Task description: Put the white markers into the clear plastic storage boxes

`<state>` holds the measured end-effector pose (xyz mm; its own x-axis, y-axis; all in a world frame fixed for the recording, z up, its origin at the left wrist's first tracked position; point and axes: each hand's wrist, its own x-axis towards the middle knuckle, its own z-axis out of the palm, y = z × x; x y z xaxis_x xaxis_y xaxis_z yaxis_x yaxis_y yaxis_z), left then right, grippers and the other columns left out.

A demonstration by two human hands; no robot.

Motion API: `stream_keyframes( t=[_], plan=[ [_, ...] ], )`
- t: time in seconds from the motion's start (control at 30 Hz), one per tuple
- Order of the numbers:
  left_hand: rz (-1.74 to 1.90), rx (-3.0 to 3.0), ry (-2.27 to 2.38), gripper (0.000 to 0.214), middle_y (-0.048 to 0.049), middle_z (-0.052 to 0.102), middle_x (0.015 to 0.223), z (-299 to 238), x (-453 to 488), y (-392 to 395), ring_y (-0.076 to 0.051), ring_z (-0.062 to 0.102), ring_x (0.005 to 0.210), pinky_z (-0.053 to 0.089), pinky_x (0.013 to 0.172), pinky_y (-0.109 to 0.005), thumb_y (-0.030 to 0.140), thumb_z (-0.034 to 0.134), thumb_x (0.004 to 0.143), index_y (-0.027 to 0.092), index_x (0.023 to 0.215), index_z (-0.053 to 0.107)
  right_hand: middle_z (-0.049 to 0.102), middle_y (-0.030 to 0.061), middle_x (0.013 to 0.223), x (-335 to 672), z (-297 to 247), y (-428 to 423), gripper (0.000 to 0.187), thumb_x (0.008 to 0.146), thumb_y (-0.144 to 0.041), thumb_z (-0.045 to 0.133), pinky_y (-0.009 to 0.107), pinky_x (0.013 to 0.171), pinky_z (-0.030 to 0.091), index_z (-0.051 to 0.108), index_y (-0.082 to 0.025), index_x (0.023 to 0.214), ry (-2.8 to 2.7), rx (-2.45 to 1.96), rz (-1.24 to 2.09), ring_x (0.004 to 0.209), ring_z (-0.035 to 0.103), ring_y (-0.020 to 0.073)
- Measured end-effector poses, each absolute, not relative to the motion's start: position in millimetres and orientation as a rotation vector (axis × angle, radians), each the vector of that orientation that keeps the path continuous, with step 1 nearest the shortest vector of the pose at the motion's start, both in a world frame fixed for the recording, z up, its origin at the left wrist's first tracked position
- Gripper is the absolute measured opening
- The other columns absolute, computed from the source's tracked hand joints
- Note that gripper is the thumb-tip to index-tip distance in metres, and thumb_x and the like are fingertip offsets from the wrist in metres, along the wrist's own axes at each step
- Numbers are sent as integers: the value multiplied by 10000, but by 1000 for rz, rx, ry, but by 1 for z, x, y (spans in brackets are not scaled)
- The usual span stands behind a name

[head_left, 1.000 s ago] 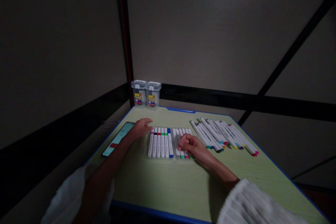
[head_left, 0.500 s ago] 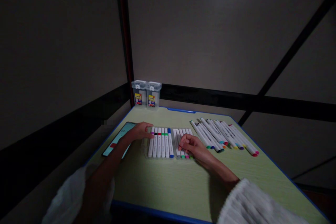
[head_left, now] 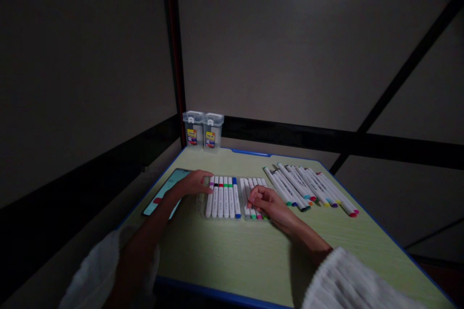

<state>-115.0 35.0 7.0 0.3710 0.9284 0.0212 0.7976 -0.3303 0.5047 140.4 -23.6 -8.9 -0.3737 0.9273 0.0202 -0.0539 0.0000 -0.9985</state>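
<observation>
Left hand [head_left: 195, 183] half open, apparently empty, at white markers [head_left: 220, 203] in a clear tray [head_left: 203, 211] on the bench [head_left: 217, 256]; right hand [head_left: 267, 201] curled over more markers [head_left: 244, 198], grip unclear. Phone [head_left: 164, 190] reads "00"; box labels [head_left: 192, 137] illegible.

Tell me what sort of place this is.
Probably a small indoor workspace in the corner of a room or booth: a pale green, blue-edged tabletop stands near grey, black-banded walls, and white, colour-ended markers lie in a loose pile on it.
</observation>
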Motion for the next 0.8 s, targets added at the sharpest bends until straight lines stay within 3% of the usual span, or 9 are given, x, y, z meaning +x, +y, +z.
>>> stream_keyframes(
  t=[0.8],
  plan=[
    [469, 2187, 1516, 610, -22, 632, 843, -2, -117, 40, -201, 559, 806, 417, 680, -256, 398, 692, 505, 158, 1058, 600, 591, -10, 564, 141, -9, -23, 253, 656, -369, 653, 200, 391, 227, 493, -174, 631, -1480, -952, 1482, 420, 354, 61]
  ],
)
